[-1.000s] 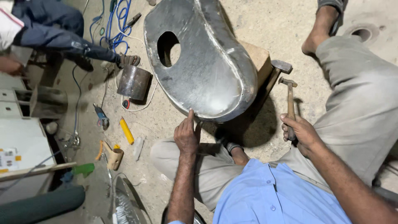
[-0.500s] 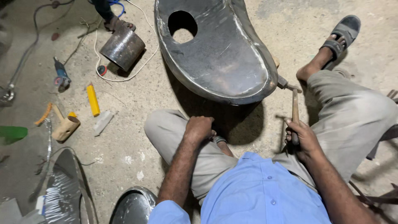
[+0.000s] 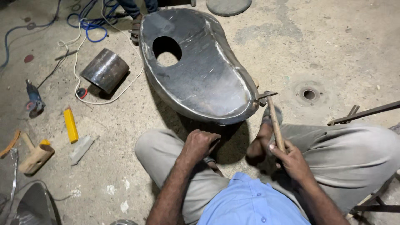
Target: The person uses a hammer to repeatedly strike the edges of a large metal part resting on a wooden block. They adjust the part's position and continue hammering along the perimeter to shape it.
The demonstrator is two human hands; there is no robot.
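Right hand (image 3: 291, 160) gripped the hammer (image 3: 273, 118) shaft, head touching the metal shell (image 3: 200, 75) rim at four o'clock; left hand (image 3: 200, 143) stayed fisted underneath—light, square taps along that seam looked wisest.

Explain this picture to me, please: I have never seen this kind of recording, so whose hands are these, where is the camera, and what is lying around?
The camera sits on a seated person's head and looks down at their own hands. The right hand grips a wooden-handled hammer whose head touches the edge of a large curved dark metal shell with an oval hole. The left hand rests closed on the left knee. On the concrete floor lie a metal cylinder, a yellow bar, a wooden mallet, an angle grinder and cables.
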